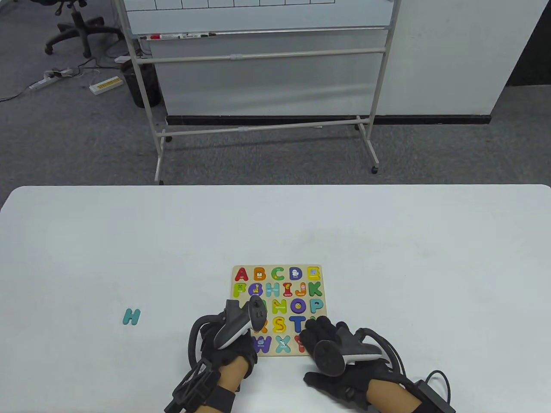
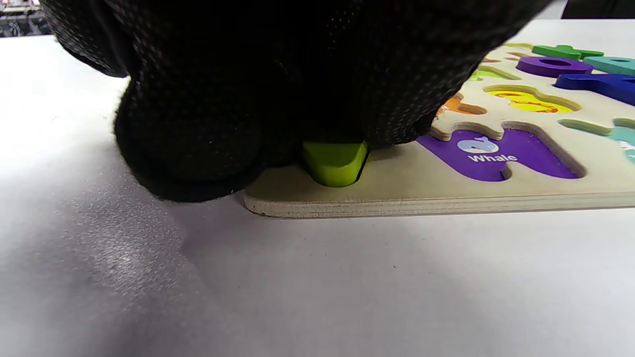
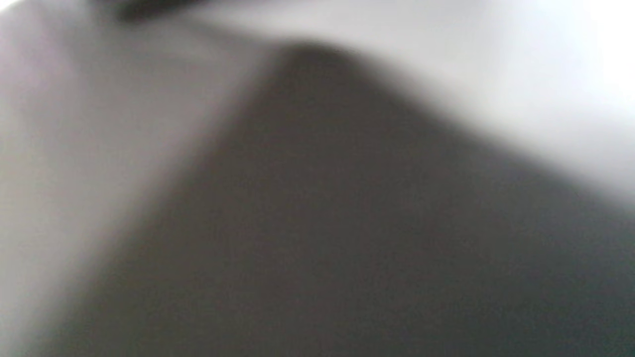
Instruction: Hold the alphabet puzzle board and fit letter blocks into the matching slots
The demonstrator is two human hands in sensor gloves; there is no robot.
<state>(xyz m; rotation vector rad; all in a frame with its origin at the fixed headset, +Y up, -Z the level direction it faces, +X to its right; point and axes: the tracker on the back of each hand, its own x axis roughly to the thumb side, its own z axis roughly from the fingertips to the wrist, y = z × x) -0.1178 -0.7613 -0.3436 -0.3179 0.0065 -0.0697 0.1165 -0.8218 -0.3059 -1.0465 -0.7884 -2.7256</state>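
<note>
We see the board (image 1: 277, 309) lying flat on the white table (image 1: 387, 241), near its front edge, most slots filled with coloured letters. Our left hand (image 1: 230, 340) is on the board's near left corner; in the left wrist view its fingers (image 2: 278, 89) press on a lime-green block (image 2: 335, 161) sitting in the corner slot beside the open purple "Whale" slot (image 2: 496, 153). Our right hand (image 1: 340, 348) rests with its fingers on the board's near right corner; whether they grip the edge we cannot tell. The right wrist view is only blur. 1 teal H (image 1: 131, 317) lies on the table well to the left.
</note>
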